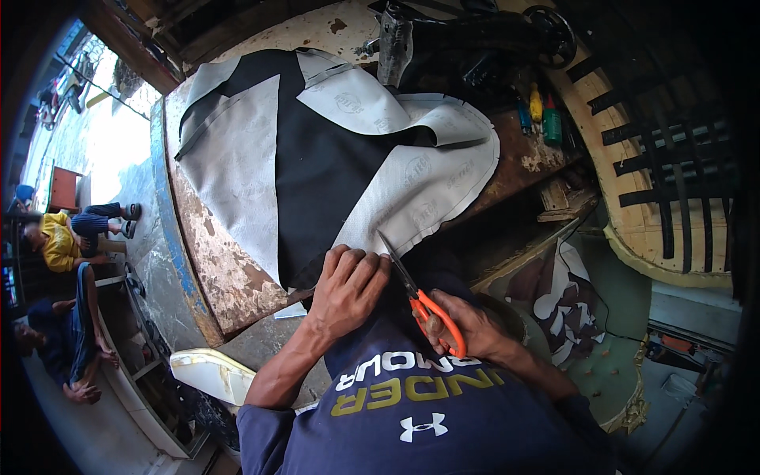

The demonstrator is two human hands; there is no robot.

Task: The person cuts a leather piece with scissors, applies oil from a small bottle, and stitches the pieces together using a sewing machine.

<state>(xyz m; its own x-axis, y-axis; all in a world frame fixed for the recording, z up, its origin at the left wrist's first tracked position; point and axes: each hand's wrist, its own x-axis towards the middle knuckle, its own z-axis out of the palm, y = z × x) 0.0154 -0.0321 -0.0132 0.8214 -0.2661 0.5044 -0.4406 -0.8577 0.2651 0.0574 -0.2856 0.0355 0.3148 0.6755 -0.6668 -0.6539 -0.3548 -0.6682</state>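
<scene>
Black sheet material (317, 190) with pale, printed backing (214, 166) lies folded over a worn, paint-flaked table (229, 305). My left hand (348, 289) pinches the lower edge of a pale flap (427, 182) at the front of the pile. My right hand (467, 324) holds orange-handled scissors (439, 313) just to the right of my left hand. The scissor blades point up and away from me, their tips at the pale flap's edge beside my left fingers. The fingertips of my left hand are partly hidden.
A black sewing machine (443, 43) stands behind the pile, with small bottles (552, 119) beside it. A padded frame with black webbing (657, 166) is at right, fabric scraps (554, 301) below. At far left sit two other people (59, 241), beyond a white curved piece (210, 372).
</scene>
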